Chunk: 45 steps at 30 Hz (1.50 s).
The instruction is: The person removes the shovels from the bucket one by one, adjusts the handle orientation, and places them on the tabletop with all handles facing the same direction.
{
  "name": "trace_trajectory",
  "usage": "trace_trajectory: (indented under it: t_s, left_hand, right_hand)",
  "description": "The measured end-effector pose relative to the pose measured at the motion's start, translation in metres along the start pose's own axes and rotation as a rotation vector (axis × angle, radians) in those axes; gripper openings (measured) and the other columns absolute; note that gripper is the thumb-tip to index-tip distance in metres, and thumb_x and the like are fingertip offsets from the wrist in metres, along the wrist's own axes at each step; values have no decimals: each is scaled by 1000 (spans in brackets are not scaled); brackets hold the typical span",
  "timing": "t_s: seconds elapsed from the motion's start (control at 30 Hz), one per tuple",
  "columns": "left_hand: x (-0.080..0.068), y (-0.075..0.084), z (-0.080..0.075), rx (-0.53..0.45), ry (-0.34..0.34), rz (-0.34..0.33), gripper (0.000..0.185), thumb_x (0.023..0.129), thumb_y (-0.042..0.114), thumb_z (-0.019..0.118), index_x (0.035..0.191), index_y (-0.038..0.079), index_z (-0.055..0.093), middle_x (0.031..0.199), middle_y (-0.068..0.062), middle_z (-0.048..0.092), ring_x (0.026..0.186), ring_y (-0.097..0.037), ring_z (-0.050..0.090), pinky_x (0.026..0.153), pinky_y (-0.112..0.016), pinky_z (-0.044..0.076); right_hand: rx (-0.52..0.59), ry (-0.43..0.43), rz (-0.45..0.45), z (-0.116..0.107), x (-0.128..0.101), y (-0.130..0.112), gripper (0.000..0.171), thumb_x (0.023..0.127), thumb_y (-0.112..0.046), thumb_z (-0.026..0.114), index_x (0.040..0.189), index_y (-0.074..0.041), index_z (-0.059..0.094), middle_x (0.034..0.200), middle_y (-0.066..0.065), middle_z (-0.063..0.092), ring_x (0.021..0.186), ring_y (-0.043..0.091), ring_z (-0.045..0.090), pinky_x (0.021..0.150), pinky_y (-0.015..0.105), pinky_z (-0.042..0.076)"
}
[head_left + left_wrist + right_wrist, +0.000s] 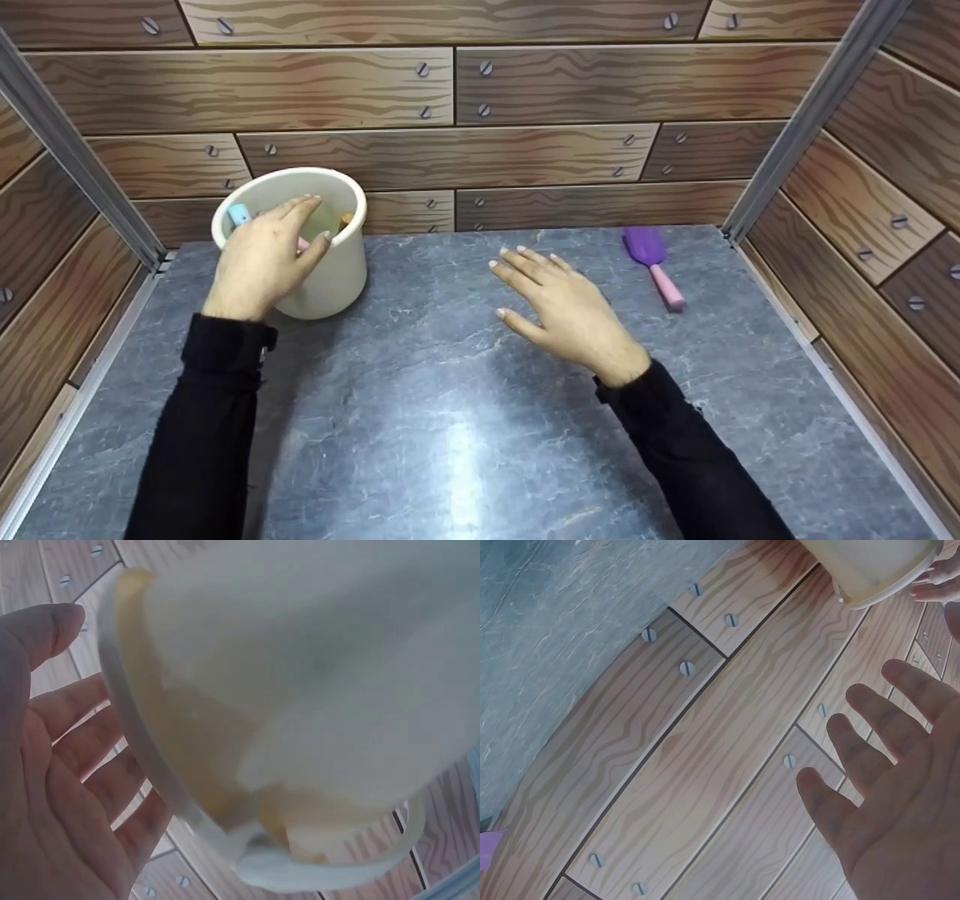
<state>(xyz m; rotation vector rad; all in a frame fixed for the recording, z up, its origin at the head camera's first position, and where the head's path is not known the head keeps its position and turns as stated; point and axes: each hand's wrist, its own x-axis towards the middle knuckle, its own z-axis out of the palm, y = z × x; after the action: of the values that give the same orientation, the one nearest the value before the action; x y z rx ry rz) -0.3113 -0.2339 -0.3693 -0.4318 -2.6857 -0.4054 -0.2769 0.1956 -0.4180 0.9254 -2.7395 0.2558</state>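
In the head view my left hand (259, 255) is over the near side of the cream bucket (330, 281), fingers extended above its opening. The left wrist view shows these fingers (105, 765) loosely spread by the bucket's rim (142, 720), gripping nothing; contact with the rim is unclear. Inside the bucket are a light blue piece (239, 214), a bit of pink (303, 244) and something yellow-orange (345, 220), mostly hidden. My right hand (570, 315) hovers palm down over the table, fingers straight, holding nothing. Right of it lies a purple toy shovel (645, 246) with a pink handle.
The grey marbled tabletop (420, 390) stretches between both arms. Wood-patterned panels (525, 157) enclose the back and sides, with metal posts (814, 112) at the corners. A white carrying handle (337, 870) hangs along the bucket's side.
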Motion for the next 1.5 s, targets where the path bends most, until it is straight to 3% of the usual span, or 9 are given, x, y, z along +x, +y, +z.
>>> trace_trajectory:
  t_s: [0.43,0.63,0.83,1.13,1.3,1.37,1.5]
  left_hand:
    - [38,-4,-17,14,-261,-18,59,117,37,68,168,10,62,170,-21,66,160,-49,62,129,-74,52]
    - [55,0,-16,46,-332,24,52,116,33,73,163,12,68,164,-21,72,151,-53,68,121,-77,56]
    - [66,3,-15,15,-388,55,46,108,9,77,154,14,77,151,-19,80,128,-43,79,107,-67,64]
    - [69,1,-6,41,-363,84,17,108,8,78,117,18,87,117,-11,87,102,-35,79,89,-59,65]
    - [69,-3,-4,62,-333,50,7,104,7,76,100,13,80,94,-9,73,87,-31,67,77,-50,56]
    - [69,-6,-5,66,-322,35,7,100,6,74,96,12,76,90,-8,68,84,-31,64,73,-47,53]
    - [67,-10,-7,76,-317,-8,6,94,7,77,95,11,73,91,-8,71,84,-31,67,72,-46,54]
  right_hand:
    - [10,7,-21,-1,-3,-4,71,118,-53,65,179,-18,51,187,11,49,175,39,47,145,67,37]
    - [12,6,-26,-1,-4,-4,72,119,-56,62,179,-18,50,186,13,49,175,39,48,145,67,37]
    - [29,9,-26,1,-4,-4,71,118,-52,66,179,-18,50,185,14,51,174,40,48,145,67,36]
    - [22,6,-30,0,-2,-4,72,118,-53,65,179,-18,50,186,11,50,175,38,48,145,65,38]
    - [19,-1,-45,2,-2,-3,72,119,-55,63,179,-17,50,187,12,49,174,39,48,145,65,38]
    - [19,-6,-58,3,-2,-3,72,119,-56,62,179,-17,50,187,12,48,174,40,48,145,65,37]
    - [17,-9,-92,4,-2,-3,73,119,-56,61,179,-17,49,187,13,48,173,41,49,146,65,37]
